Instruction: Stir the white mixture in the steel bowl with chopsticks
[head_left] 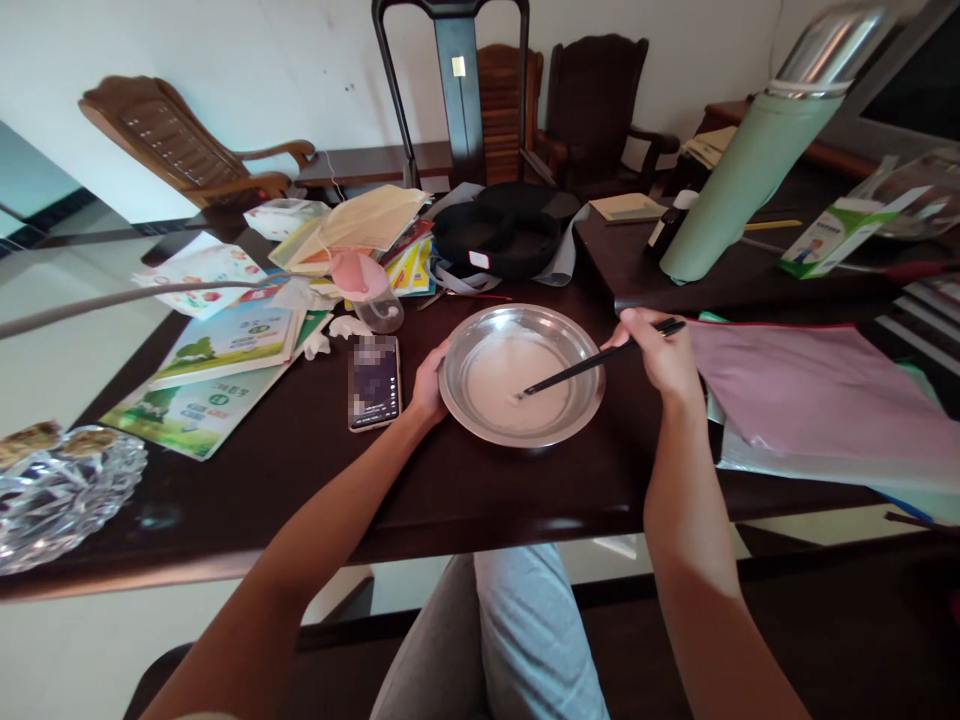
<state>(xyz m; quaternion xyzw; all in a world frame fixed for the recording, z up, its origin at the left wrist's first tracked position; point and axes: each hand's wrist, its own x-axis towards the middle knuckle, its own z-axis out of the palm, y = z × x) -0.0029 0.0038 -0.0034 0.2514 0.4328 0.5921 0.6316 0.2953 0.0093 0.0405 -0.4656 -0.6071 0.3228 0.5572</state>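
A shallow metal bowl (pixel 577 352) with a white mixture (pixel 504 382) in it sits on the dark wooden table (pixel 465 490) in front of me. My left hand (pixel 429 385) grips the bowl's left rim. My right hand (pixel 660 352) is closed on a pair of black chopsticks (pixel 592 365), whose tips rest in the white mixture near the bowl's middle.
A phone (pixel 374 381) lies just left of the bowl. Books and papers (pixel 225 350) and a pink-lidded cup (pixel 367 290) crowd the left; a glass dish (pixel 60 495) sits at the near left. A pink folder (pixel 810 400), green flask (pixel 750 170) and black pans (pixel 499 235) lie right and behind.
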